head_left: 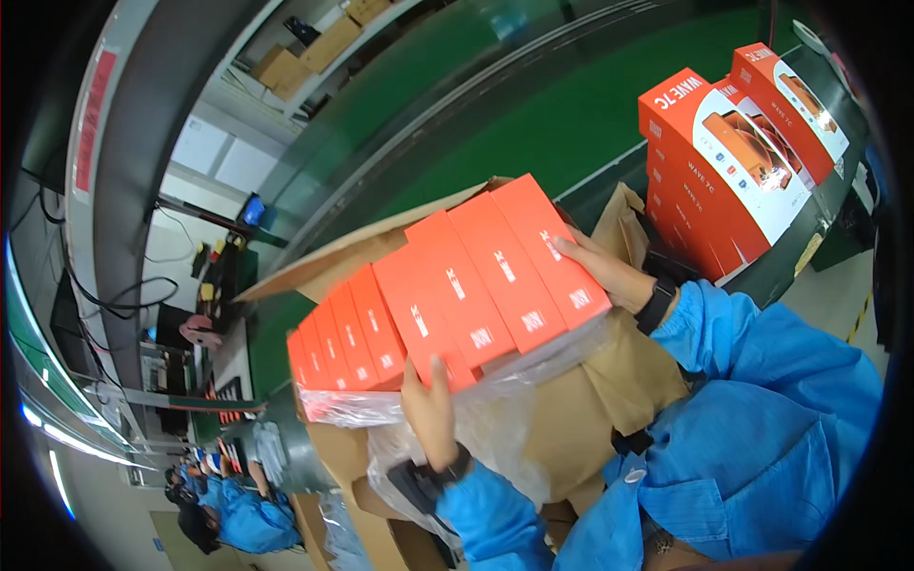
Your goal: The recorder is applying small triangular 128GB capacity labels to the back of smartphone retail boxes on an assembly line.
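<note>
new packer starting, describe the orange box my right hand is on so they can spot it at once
Find the open cardboard carton lined with clear plastic, and the row of slim orange boxes standing in it. Yours is the end box under the right hand, nearest the separate orange stack.

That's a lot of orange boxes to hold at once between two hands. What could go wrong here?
The row of orange boxes is clamped only at its ends by the left hand and right hand; if the squeeze eases, the middle ones might buckle out and drop. The loose plastic liner of the cardboard carton bunches under the row and could snag it. The stacked boxes stand close by and could get knocked.
</note>
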Motion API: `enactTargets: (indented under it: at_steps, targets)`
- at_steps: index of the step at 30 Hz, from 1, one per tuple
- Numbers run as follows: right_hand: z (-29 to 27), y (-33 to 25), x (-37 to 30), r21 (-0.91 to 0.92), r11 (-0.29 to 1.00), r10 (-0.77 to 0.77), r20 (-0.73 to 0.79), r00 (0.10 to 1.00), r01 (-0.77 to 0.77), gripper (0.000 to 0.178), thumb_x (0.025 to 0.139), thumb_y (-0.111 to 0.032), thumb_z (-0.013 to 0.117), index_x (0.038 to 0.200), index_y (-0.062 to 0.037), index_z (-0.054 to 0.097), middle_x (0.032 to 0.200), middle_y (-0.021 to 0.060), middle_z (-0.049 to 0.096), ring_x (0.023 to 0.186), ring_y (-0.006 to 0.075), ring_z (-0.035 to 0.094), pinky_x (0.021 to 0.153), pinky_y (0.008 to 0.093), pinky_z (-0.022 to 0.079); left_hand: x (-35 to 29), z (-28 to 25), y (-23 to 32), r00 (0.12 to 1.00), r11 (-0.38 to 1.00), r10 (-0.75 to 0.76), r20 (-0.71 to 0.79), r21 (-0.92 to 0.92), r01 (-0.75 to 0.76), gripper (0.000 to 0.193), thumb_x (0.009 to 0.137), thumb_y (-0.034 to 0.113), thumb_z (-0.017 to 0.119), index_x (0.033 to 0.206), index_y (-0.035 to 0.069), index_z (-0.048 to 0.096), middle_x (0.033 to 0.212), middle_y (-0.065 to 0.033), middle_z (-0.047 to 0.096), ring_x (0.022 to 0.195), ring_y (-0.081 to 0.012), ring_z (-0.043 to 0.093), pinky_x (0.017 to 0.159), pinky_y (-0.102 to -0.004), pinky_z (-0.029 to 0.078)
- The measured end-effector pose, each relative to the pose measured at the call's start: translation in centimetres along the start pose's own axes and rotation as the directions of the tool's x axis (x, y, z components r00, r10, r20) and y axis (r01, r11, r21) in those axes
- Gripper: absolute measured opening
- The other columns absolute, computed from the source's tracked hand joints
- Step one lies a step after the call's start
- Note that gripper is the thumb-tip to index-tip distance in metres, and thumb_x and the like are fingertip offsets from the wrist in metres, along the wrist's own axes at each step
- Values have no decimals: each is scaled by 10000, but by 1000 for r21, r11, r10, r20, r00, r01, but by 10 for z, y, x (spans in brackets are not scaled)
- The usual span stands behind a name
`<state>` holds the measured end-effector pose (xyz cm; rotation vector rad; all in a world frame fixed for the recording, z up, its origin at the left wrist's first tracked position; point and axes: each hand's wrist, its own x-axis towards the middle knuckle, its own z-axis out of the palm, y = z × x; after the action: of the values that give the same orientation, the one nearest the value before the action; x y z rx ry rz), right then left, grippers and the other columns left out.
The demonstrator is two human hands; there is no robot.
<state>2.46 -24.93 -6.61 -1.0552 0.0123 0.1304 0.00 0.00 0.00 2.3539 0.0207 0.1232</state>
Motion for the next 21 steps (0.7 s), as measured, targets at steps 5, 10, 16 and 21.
enactTargets:
  at_steps: [5, 10, 16, 21]
  targets:
    - [9, -5, 0, 533, 846, -74, 154, 985, -20, 531, 836, -403, 421, 1238, -76, 309, 1189, 124, 410, 1078, 194, 431, 874, 328, 395, -46, -37, 68, 881, 940, 326, -342, 17, -341, 560, 765, 318, 534, 1170, -42, 394, 1139, -227, 454, 985, -312, 505, 800, -337, 402]
    - [25, -44, -10, 730, 668, -341, 127, 931, 145, 587, 833, -513, 302, 1213, -68, 346, 1173, 74, 437, 1057, 182, 447, 855, 326, 405, -76, -49, 107, 711, 815, 577, -401, 226, -534, 695, 701, 434, 601, 1169, -27, 373, 1155, -224, 435, 976, -314, 499, 819, -343, 403]
    - [50, -100, -78, 475, 763, -414, -163, 895, 439, 571, 860, -472, 266, 1253, -59, 272, 1219, 78, 382, 1110, 174, 384, 921, 320, 331, -96, -86, 111, 553, 739, 672, -492, 495, -458, 853, 626, 451, 676, 1183, -39, 255, 1105, -180, 399, 971, -291, 433, 832, -384, 376]
    - [48, -142, -119, 252, 531, -847, 152, 509, 809, 586, 872, -439, 240, 1299, -54, 125, 1353, 114, 116, 1253, 183, 99, 1004, 315, 107, -73, -78, 159, 348, 535, 695, -629, 129, -835, 773, 617, 402, 704, 1115, -47, 318, 1004, -166, 429, 891, -273, 449, 774, -367, 398]
